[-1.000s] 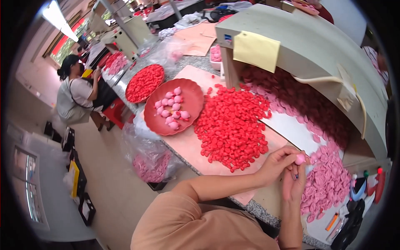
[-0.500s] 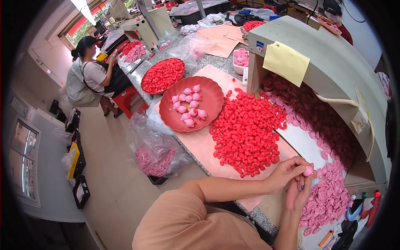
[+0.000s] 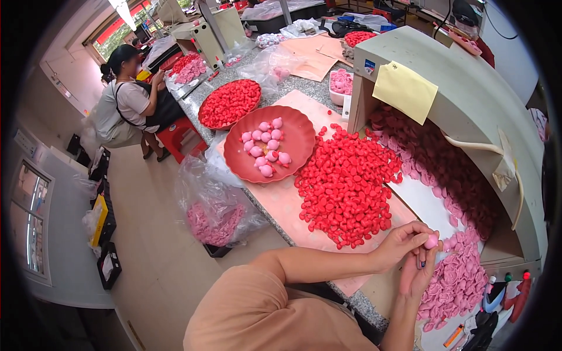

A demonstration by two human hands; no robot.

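Between my fingertips is a small round pink piece (image 3: 432, 241), smooth like a bead. My left hand (image 3: 399, 248) pinches it from the left with thumb and forefinger. Close below, my right hand (image 3: 418, 275) has its fingers curled up to the same piece, closed on its lower right side. Something small and dark shows by the right fingers, too small to name. Just beside and under the hands spreads a heap of flat, wavy pink pieces (image 3: 453, 286). Farther left lies a big pile of small red pieces (image 3: 348, 187).
A scalloped red dish (image 3: 237, 158) holds several assembled pink balls; a second dish of red pieces (image 3: 229, 104) stands behind it. At right curves a grey housing (image 3: 445, 64) with pieces underneath. Pens and tools (image 3: 492, 304) lie near right. A co-worker (image 3: 132, 96) sits far left.
Both hands stay around the pink piece with almost no movement. The whole view has shifted very slightly.
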